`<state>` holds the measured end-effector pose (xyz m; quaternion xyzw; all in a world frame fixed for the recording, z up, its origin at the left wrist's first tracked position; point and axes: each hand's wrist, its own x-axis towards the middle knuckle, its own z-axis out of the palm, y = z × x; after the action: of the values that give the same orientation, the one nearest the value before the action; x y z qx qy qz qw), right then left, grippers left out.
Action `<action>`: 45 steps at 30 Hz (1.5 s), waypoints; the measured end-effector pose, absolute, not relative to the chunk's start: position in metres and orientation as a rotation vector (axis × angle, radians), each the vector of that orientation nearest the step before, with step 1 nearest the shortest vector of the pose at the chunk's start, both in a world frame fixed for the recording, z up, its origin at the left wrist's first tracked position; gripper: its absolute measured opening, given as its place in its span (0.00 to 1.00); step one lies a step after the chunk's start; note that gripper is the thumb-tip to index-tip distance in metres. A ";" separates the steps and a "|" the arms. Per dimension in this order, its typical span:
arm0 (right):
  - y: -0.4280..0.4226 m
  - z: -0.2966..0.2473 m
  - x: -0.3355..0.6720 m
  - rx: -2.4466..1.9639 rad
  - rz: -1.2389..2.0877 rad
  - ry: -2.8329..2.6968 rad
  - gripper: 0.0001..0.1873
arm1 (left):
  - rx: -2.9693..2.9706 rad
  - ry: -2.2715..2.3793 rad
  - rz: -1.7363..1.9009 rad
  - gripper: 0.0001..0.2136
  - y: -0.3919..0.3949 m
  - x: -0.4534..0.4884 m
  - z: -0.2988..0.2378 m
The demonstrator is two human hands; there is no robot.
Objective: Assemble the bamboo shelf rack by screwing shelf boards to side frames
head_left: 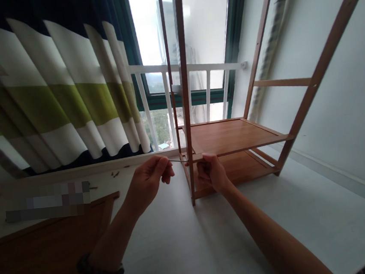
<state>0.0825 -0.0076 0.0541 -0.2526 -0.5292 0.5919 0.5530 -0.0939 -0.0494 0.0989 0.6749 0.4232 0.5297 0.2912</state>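
Observation:
A brown wooden shelf rack (185,89) stands upright before me, with an upper shelf board (230,134) and a lower shelf board (237,168) between its posts. My left hand (149,181) pinches a thin metal hex key (177,160) between thumb and fingers, left of the near front post. The key lies roughly level, its far end meeting the outer side of that post at upper-board height. On the post's other side, my right hand (213,172) is closed round the upper board's front edge, close to the corner. Its fingertips are partly hidden.
A loose wooden panel (81,226) lies on the floor at left, and small hardware pieces (115,174) lie beyond it. A striped curtain (78,91) hangs behind. White railings (208,67) cross the window; a wall flanks the rack at right.

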 end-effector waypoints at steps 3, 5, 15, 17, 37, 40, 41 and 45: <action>-0.008 0.055 0.082 -0.623 1.396 -1.247 0.26 | 1.803 1.140 1.420 0.09 -0.048 -0.094 0.096; -0.008 0.055 0.083 -0.636 1.401 -1.249 0.26 | 1.838 1.150 1.397 0.10 -0.046 -0.096 0.094; -0.009 0.055 0.084 -0.595 1.418 -1.282 0.29 | 1.889 1.144 1.449 0.08 -0.045 -0.108 0.099; -0.009 0.055 0.084 -0.579 1.411 -1.282 0.29 | 1.860 1.131 1.473 0.08 -0.045 -0.107 0.098; -0.011 0.056 0.084 -0.619 1.397 -1.278 0.29 | 1.748 1.039 1.498 0.09 -0.045 -0.094 0.089; -0.010 0.054 0.085 -0.612 1.417 -1.275 0.29 | 1.802 1.021 1.376 0.10 -0.044 -0.102 0.092; -0.009 0.054 0.085 -0.603 1.427 -1.277 0.29 | 1.830 1.009 1.323 0.10 -0.044 -0.105 0.094; -0.008 0.053 0.085 -0.590 1.438 -1.281 0.29 | 1.905 0.977 1.168 0.10 -0.044 -0.113 0.099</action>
<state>0.0854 -0.0079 0.0530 -0.2476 -0.5377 0.6034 0.5343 -0.1129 -0.0440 0.0993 0.7333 0.3762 0.4497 0.3442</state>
